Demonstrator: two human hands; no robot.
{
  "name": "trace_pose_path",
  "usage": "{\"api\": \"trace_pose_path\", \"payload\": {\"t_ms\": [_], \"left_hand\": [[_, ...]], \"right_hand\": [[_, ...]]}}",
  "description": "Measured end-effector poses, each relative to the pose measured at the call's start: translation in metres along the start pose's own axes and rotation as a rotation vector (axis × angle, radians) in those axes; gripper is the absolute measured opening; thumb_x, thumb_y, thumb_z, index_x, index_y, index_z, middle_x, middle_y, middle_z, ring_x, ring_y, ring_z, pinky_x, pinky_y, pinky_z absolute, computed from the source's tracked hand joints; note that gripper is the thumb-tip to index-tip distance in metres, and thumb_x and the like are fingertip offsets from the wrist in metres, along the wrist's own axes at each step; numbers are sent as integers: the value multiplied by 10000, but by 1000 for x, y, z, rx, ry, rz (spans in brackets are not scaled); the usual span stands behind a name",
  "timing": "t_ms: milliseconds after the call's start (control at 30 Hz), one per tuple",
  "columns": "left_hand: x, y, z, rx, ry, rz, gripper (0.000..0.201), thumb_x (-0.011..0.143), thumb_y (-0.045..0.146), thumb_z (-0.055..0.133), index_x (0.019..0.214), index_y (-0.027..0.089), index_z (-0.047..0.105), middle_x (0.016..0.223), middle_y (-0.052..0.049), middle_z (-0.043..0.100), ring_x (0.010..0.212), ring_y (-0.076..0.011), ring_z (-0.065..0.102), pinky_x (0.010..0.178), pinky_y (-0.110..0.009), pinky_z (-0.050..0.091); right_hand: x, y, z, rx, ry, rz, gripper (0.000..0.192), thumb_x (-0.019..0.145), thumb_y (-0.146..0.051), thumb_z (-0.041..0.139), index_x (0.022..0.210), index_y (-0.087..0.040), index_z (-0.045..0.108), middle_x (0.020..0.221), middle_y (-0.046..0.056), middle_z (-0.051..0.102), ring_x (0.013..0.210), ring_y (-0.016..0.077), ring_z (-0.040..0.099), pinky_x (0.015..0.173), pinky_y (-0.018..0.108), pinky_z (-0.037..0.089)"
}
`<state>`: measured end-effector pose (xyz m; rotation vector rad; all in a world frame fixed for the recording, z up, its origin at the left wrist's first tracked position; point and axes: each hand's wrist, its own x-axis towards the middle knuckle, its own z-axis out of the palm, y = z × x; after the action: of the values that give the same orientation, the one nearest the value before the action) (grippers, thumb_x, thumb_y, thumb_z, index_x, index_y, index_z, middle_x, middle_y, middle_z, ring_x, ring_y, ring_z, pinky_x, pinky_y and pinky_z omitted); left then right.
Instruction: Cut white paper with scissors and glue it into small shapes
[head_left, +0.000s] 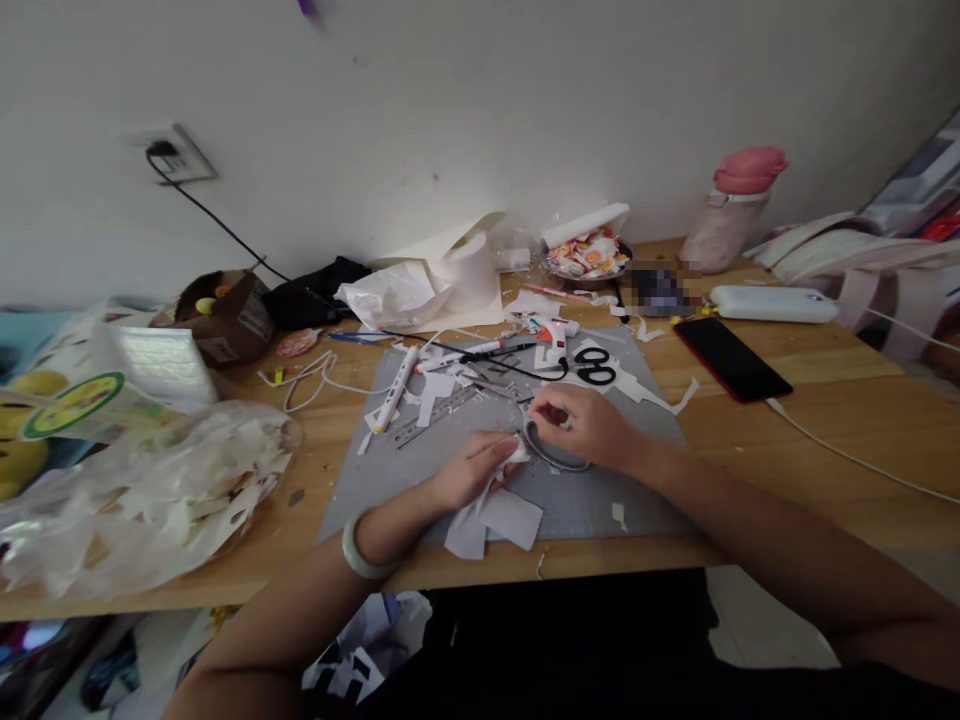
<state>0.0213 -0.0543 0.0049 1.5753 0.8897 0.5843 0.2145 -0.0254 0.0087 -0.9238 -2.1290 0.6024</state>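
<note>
My left hand (472, 468), with a pale bangle on its wrist, pinches a piece of white paper (501, 514) over the grey cutting mat (577, 500). Close beside it, my right hand (587, 425) rests on the mat with its fingers curled at a thin ring-shaped strip (556, 459); whether it grips the strip is hard to tell. Black-handled scissors (596, 367), a white glue gun (555, 338), a metal ruler (435, 416) and a white marker (395, 388) lie on the mat beyond my hands, among paper scraps.
A wooden desk (810, 440) stands against a white wall. A clear bag of paper offcuts (142, 495) sits left, a dark phone (731, 358) with a cable right. A pink-capped bottle (731, 210), a power bank (772, 303) and a snack bowl (589, 255) stand behind.
</note>
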Motion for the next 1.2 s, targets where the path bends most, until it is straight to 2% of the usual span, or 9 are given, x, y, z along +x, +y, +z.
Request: {"api": "trace_pose_path", "payload": {"t_ms": [100,200,633,900,1067,1200], "left_hand": [[1,0,1,-40,29,-21,401,842,445,369,565,165,443,476,35,411,448,-81,361,458,-225,297],[0,-2,1,-45,34,-28,404,839,464,378,586,161,461,481,36,414,445,-80,360,452,-223,301],[0,-6,0,14,2,5,398,864,438,361,607,155,472,476,42,412,442,-79,366,457,-213,317],[1,-4,1,94,-11,-6,426,884,439,270,577,174,402,496,35,397,491,-90,362,519,-231,334],[0,3,3,150,-40,-13,354,816,480,445,657,164,445,544,50,371,537,-89,339,496,-205,304],[1,4,3,174,-49,31,377,829,482,421,617,170,402,542,51,331,540,-87,312,480,-199,281]], "right_hand": [[-4,-6,3,-10,-97,-174,94,743,-194,544,816,-166,596,677,0,591,602,101,509,586,215,382],[-6,-8,3,18,-168,-234,137,719,-195,557,850,-168,585,685,-3,597,593,100,505,574,216,383],[-7,-5,4,-28,-215,-269,98,713,-183,549,811,-176,548,655,-10,588,583,106,512,580,226,369],[-8,-1,10,-74,-155,-267,51,775,-163,504,739,-182,535,600,-18,557,557,102,485,554,217,323],[-8,-1,9,-92,-150,-299,45,757,-175,524,713,-179,531,610,-15,569,565,104,486,550,214,303],[-7,-4,8,-161,-125,-308,64,748,-172,511,687,-179,527,600,-12,577,549,103,470,550,225,282]]}}
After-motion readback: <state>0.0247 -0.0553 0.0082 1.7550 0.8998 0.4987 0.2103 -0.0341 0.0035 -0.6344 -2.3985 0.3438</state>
